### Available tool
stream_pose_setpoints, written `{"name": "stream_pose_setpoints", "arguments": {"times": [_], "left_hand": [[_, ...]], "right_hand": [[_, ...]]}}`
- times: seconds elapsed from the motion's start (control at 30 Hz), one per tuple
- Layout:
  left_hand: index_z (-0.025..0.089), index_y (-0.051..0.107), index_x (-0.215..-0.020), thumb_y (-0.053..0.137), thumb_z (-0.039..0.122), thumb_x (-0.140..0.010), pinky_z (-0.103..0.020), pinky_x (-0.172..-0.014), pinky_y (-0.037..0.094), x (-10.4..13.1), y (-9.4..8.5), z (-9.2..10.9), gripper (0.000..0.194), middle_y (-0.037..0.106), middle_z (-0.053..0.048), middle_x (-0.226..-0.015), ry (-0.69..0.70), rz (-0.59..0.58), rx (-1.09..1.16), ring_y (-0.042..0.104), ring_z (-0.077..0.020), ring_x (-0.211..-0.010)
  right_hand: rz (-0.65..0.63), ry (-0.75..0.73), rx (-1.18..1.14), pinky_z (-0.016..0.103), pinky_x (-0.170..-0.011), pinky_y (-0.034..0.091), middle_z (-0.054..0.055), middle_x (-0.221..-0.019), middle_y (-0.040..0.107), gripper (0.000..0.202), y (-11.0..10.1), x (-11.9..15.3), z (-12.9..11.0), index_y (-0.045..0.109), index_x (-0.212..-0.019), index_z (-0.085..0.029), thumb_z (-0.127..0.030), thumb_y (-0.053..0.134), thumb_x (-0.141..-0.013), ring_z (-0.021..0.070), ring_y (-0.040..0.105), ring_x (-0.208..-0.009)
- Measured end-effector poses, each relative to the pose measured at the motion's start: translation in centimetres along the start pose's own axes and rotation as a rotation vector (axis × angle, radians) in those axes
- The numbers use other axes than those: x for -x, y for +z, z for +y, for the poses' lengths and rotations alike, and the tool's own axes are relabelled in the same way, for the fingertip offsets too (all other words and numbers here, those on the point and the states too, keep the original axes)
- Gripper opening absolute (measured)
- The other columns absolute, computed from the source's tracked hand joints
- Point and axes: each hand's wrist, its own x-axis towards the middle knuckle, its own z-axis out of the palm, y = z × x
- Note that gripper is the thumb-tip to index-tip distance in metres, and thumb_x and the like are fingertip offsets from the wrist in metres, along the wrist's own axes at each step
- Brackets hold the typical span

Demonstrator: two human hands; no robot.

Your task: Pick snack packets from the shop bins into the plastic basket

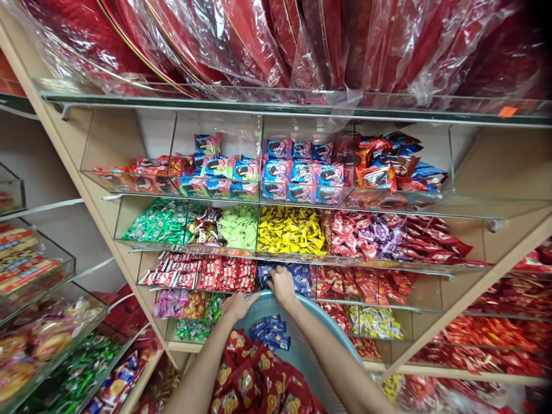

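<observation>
Your left hand point(235, 305) gripped the teal basin point(302, 351) rim while your right hand point(282, 284) closed on blue candy packets point(302, 276) in the shelf bin. You seemed mid-restock; the next move called for releasing them neatly.

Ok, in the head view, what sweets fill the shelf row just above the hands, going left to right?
Dark green sweets → mixed brown and gold wrappers → light green sweets → yellow sweets → red and purple sweets → long red packets. Below, the right hand reaches into blue packets; the left hand holds the basin rim.
</observation>
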Motion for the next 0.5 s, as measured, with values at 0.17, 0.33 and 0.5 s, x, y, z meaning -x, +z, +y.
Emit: {"name": "stream_pose_setpoints", "arguments": {"times": [0.17, 0.33, 0.5], "left_hand": [[0.018, 0.06, -0.084, 0.012, 0.08, -0.059, -0.035, -0.069, 0.041, 0.1, -0.1, -0.1, 0.082, 0.062, -0.014, -0.09, 0.007, -0.008, 0.01, 0.057, -0.0282, -0.084], [0.016, 0.06, -0.086, 0.012, 0.079, -0.06, -0.036, -0.07, 0.04, 0.2, -0.3, 0.1, 0.083, 0.061, -0.015, -0.093, 0.011, -0.021, 0.022, 0.056, -0.029, -0.086], [0.016, 0.06, -0.086, 0.013, 0.079, -0.06, -0.036, -0.07, 0.04, 0.3, -0.4, 0.2, 0.083, 0.061, -0.015, -0.093, 0.005, -0.016, 0.019, 0.056, -0.0291, -0.086]], "right_hand": [[0.035, -0.009, -0.026, 0.03, -0.072, 0.031, 0.009, -0.092, 0.051, 0.015, 0.3, 0.0, 0.6, 0.058, -0.082, -0.019, -0.024, 0.045, -0.079, 0.0203, 0.042, -0.089], [0.148, 0.011, -0.195, 0.028, -0.072, 0.033, 0.007, -0.087, 0.053, 0.021, -0.1, 0.3, 1.8, 0.059, -0.081, -0.019, -0.026, 0.039, -0.082, 0.0178, 0.045, -0.085], [0.312, 0.113, -0.695, 0.026, -0.07, 0.038, 0.006, -0.078, 0.058, 0.023, -0.6, 0.0, 3.1, 0.061, -0.074, -0.015, -0.031, 0.045, -0.078, 0.0151, 0.051, -0.074]]}}
